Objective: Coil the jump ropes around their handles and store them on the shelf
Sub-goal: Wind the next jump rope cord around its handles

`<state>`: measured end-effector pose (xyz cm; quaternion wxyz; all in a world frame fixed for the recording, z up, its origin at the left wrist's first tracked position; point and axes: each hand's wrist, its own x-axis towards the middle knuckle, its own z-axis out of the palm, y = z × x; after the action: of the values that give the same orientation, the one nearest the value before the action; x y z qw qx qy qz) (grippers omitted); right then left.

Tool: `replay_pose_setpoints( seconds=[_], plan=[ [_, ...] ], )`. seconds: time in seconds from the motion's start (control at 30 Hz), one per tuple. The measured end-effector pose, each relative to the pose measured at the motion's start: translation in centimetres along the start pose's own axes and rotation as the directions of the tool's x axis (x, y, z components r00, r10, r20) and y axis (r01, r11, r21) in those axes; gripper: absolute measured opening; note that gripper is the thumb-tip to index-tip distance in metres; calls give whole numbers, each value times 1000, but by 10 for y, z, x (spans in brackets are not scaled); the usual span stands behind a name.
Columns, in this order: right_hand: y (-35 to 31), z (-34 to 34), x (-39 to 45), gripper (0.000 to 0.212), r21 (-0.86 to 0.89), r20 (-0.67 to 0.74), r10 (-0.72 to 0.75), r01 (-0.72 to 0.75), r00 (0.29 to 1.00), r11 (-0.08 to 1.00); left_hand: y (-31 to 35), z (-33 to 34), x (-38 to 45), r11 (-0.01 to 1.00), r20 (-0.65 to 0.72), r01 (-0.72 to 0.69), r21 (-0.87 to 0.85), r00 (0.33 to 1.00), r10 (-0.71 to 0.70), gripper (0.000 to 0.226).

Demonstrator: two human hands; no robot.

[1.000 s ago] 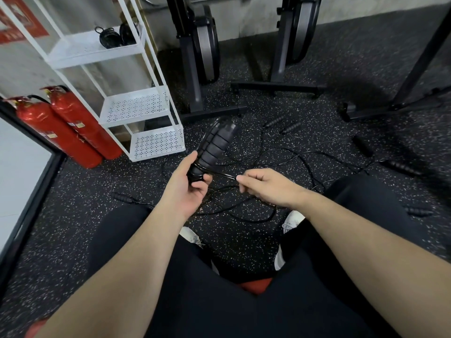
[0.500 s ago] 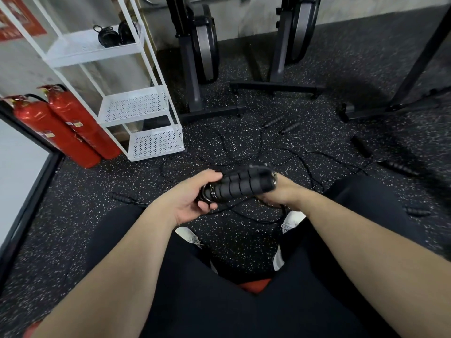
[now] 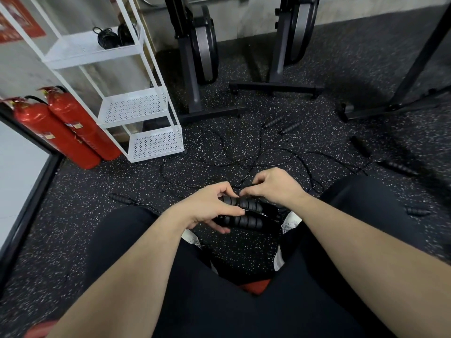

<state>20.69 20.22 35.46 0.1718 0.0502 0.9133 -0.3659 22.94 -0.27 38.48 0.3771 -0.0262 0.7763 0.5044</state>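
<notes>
Between both hands, paired jump-rope handles (image 3: 244, 213), left hand (image 3: 207, 208) gripping them, right hand (image 3: 275, 186) pinching the cord (image 3: 246, 176).

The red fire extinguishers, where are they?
In the head view, the two red fire extinguishers stand at the left side of the floor, leaning against the wall, right beside the white shelf and just left of its bottom tier.
</notes>
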Motion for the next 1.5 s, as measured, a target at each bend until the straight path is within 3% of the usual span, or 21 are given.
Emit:
replay_pose_setpoints(
  seconds=[0.17, 0.27, 0.4, 0.5, 0.67, 0.87, 1.07, 1.27, 1.37, 1.5],
  plan=[
    [-3, 0, -3, 40, -11, -61, -48, 48, 997, 999, 6, 2, -2, 999, -5, -8, -50, 1000, 7, 70],
    [-7, 2, -8, 36, -96, -73, -101, 94, 992, 991, 3, 4, 1, 1000, 18, 7, 20, 1000, -7, 90],
    [-15, 2, -15, 30, -111, -23, -172, 168, 985, 979, -1, 10, 7, 988, -32, 5, 155, 1000, 0, 40],
    [-16, 2, -15, 32, 44, 113, -157, 153, 981, 987, -4, 12, 11, 999, -151, -1, 45, 989, 7, 23],
    [-16, -2, -19, 50, 61, 259, -50, 36, 964, 997, -12, 10, 15, 985, -239, 1, -173, 970, -43, 22],
    [-18, 3, -22, 37, 284, 291, -169, 84, 942, 955, -6, 9, 15, 872, -275, -38, -488, 955, -112, 20],
    [-18, 1, -24, 36, 325, 287, -153, 54, 946, 944, -3, 2, 10, 706, -227, -85, -703, 968, -110, 33],
    [-24, 8, -22, 32, 343, 241, -105, 16, 965, 939, 5, 5, 6, 565, -215, -136, -814, 974, -74, 28],
    [-25, 10, -22, 34, 479, 296, -62, -92, 953, 873, 8, 7, 5, 513, -231, -166, -842, 971, -65, 26],
    [-21, 6, -20, 33, 636, 311, -139, -97, 940, 765, 7, 8, 4, 491, -219, -191, -850, 976, 0, 32]
  ],
)
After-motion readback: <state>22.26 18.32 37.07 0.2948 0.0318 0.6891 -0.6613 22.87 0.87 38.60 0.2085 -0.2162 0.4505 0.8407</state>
